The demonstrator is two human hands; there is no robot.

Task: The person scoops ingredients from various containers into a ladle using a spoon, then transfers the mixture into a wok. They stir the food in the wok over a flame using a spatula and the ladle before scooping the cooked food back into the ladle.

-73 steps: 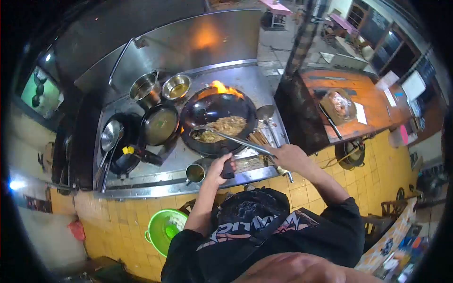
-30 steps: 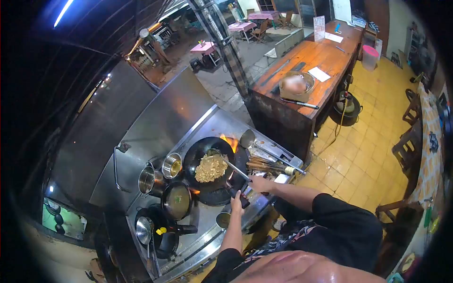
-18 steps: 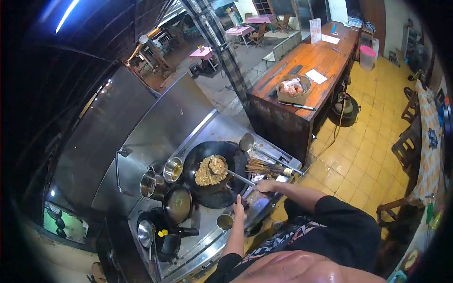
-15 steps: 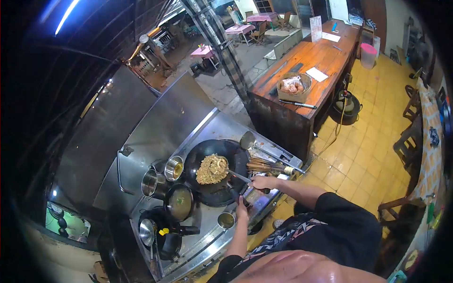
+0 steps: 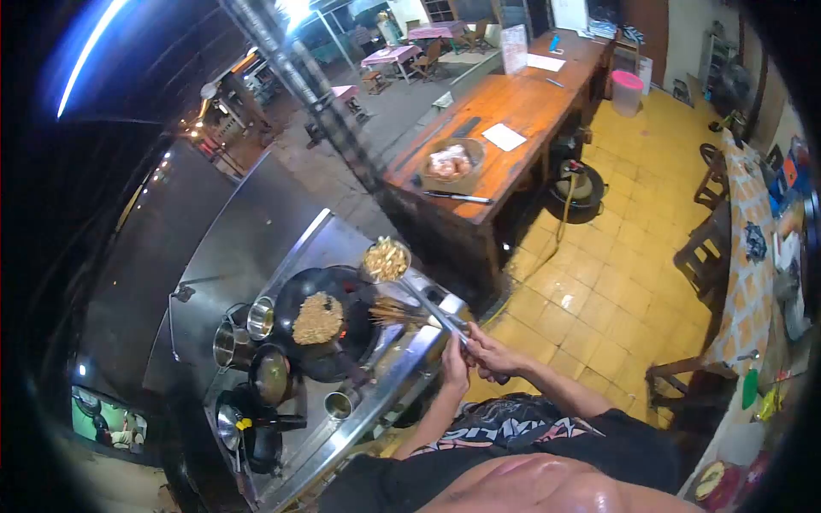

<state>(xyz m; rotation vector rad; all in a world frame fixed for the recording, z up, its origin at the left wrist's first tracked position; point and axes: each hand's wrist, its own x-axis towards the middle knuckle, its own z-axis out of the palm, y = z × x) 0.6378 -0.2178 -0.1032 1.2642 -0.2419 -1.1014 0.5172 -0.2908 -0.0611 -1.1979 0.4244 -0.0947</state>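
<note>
My right hand (image 5: pixel 491 356) is closed round the handle of a long metal ladle (image 5: pixel 425 301). Close beside it, my left hand (image 5: pixel 456 362) has its fingers wrapped round the same handle. The ladle's bowl is heaped with pale, chunky food (image 5: pixel 385 259) and hangs beyond the right rim of a black wok (image 5: pixel 292 297). Brown, grainy food like fried rice (image 5: pixel 317 319) lies in the wok. The wok's handle (image 5: pixel 353 368) points toward me, with no hand on it. Below the ladle lies a bamboo wok brush (image 5: pixel 392 313).
Metal pots (image 5: pixel 261 317), a pan of liquid (image 5: pixel 270 378) and a metal cup (image 5: pixel 339 405) stand on the steel stove (image 5: pixel 315 438). A wooden counter (image 5: pixel 466 117) beyond holds a basket of eggs (image 5: pixel 451 162). A bucket (image 5: pixel 575 189) stands on the yellow floor.
My left hand has let go of the wok handle and joined my right on the ladle. The ladle has risen rightward out of the wok, full of food. The view has turned right.
</note>
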